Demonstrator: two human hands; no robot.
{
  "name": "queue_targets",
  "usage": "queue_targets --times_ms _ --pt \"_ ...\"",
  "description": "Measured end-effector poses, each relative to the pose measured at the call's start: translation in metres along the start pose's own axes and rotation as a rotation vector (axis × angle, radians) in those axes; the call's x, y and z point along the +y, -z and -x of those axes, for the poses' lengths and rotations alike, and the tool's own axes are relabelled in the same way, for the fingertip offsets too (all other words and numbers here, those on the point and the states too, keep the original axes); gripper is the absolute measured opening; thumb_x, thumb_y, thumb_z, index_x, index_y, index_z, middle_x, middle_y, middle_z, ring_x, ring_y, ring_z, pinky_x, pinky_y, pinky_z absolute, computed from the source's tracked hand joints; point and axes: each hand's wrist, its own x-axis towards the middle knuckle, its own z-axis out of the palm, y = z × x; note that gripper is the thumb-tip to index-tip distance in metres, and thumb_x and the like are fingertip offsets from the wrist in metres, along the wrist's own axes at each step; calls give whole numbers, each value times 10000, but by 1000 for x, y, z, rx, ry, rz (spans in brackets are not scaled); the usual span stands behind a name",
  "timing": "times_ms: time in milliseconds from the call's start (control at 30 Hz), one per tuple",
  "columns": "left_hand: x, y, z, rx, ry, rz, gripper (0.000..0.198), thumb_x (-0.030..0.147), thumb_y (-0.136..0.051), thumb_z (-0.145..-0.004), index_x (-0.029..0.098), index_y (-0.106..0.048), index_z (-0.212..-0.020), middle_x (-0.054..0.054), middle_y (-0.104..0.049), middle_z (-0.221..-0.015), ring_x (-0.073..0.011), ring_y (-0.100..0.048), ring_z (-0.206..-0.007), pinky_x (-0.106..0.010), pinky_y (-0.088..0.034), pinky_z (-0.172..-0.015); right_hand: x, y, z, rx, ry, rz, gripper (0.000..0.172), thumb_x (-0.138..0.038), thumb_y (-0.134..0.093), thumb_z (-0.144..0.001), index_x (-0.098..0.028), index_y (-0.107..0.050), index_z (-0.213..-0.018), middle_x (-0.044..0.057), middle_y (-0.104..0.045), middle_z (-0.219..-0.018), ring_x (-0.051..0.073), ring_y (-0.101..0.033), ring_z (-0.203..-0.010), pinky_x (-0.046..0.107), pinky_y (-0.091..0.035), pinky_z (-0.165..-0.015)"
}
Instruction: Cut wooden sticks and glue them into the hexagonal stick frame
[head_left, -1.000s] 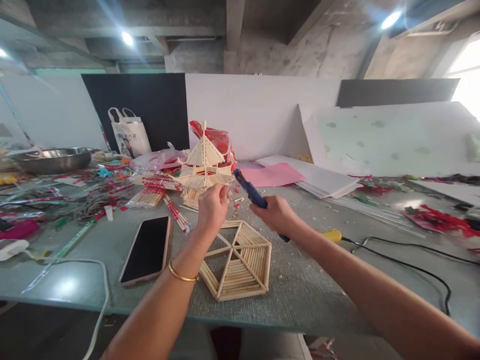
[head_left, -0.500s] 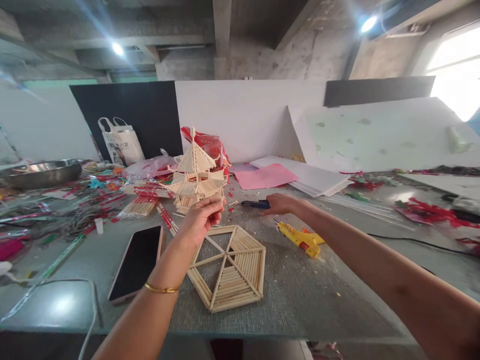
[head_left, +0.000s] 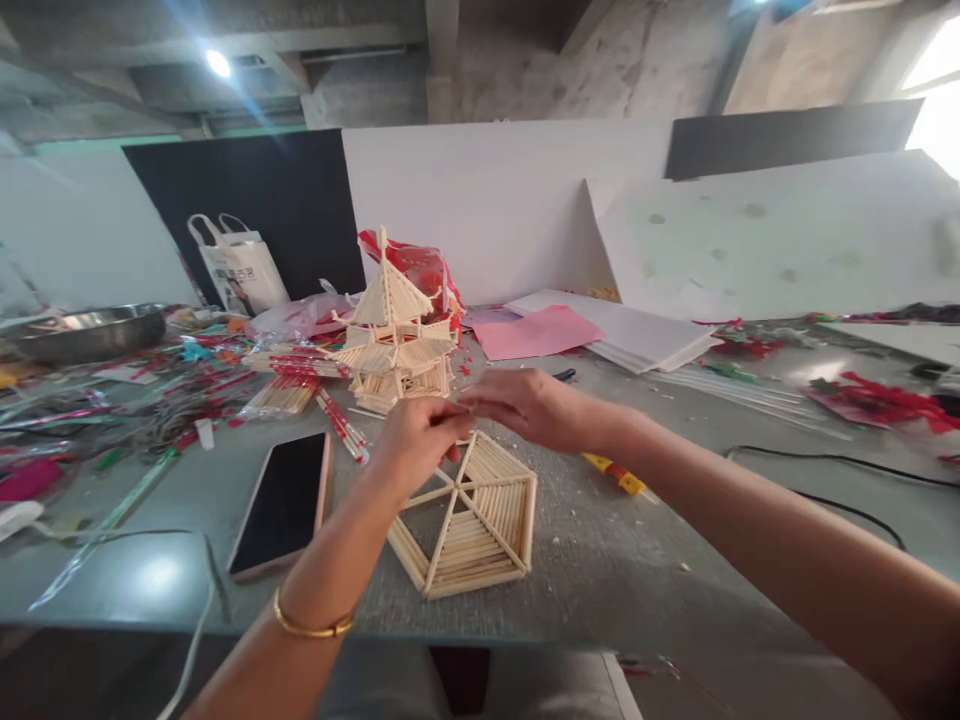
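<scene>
My left hand point(head_left: 420, 440) and my right hand point(head_left: 525, 405) meet fingertip to fingertip just above a flat hexagonal panel of wooden sticks point(head_left: 472, 520) lying on the grey table point(head_left: 637, 570). Both pinch what looks like a thin wooden stick point(head_left: 456, 407) between them. Right behind the hands stands a small pagoda model built of sticks point(head_left: 394, 340). A yellow glue gun point(head_left: 616, 472) lies on the table, partly hidden behind my right forearm.
A phone point(head_left: 283, 505) lies face up left of the panel. Bundles of sticks point(head_left: 281, 397), a steel bowl point(head_left: 86, 330) and coloured scraps crowd the left. Pink paper point(head_left: 536, 330) and white sheets lie behind. A black cable point(head_left: 825, 495) runs off right.
My right hand has put down the glue gun and a blue tool, then come back left to meet the left hand. The left hand has dropped slightly toward the hexagonal panel.
</scene>
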Motion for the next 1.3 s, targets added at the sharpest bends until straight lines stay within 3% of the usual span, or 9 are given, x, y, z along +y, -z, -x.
queue_targets --times_ms 133,200,300,400,567,733,967,1133,1300 --pt "-1 8 26 -34 -10 -28 290 413 -501 -779 164 -636 -718 -16 -565 -502 -101 -504 -438 -212 -353 -428 -32 -7 10 61 26 141 233 -185 -329 -894 -144 -554 -854 50 -577 -788 123 -508 -734 263 -398 -681" --pt "-10 25 39 114 -64 -242 299 422 -480 -794 185 -639 -883 -46 -631 -654 -137 -573 -567 -244 -423 -543 -33 -9 18 108 -28 210 233 -191 -318 -896 -150 -539 -837 45 -563 -759 121 -498 -690 263 -391 -658" --pt "-30 61 52 496 -32 -848 390 395 -468 -795 165 -546 -1100 -128 -603 -1007 -251 -579 -861 -364 -427 -751 -25 -10 30 231 -105 274 217 -202 -318 -895 -159 -529 -867 43 -563 -753 125 -512 -669 256 -392 -634" --pt "-51 91 52 510 218 -1161 540 394 -464 -778 100 -422 -1229 -199 -521 -1137 -359 -522 -982 -439 -409 -780 -13 -15 40 294 -145 285 207 -203 -326 -893 -159 -526 -867 45 -569 -752 128 -532 -668 243 -399 -619" --pt "-71 101 38 355 380 -1167 624 434 -450 -743 99 -367 -1263 -223 -469 -1191 -379 -524 -979 -442 -420 -753 3 -30 52 209 -131 345 252 -206 -305 -898 -158 -544 -835 46 -564 -734 133 -538 -661 250 -401 -623" --pt "-76 96 34 394 415 -1180 562 326 -430 -730 108 -391 -1248 -224 -475 -1176 -383 -501 -1009 -478 -415 -751 3 -33 52 180 -106 376 294 -189 -279 -887 -153 -559 -805 59 -571 -741 134 -514 -648 255 -397 -616" --pt "-77 102 35 471 446 -1111 623 371 -433 -741 164 -321 -1317 -206 -314 -1354 -439 -353 -1159 -586 -360 -810 -5 -32 52 174 -65 330 289 -196 -288 -895 -148 -558 -801 57 -564 -726 136 -500 -652 265 -389 -617" --pt "-78 126 65 553 304 -884 735 544 -423 -748 119 -276 -1330 -185 -410 -1299 -317 -429 -1160 -423 -358 -929 -1 -34 53 170 -83 324 247 -191 -317 -889 -161 -554 -827 46 -558 -735 134 -512 -663 258 -387 -621" --pt "-91 143 113 579 387 -686 736 617 -418 -704 134 -381 -1259 -163 -495 -1221 -287 -539 -1049 -386 -451 -834 0 -35 53 202 -86 268 218 -190 -324 -885 -166 -534 -833 39 -542 -725 131 -512 -647 256 -394 -610"
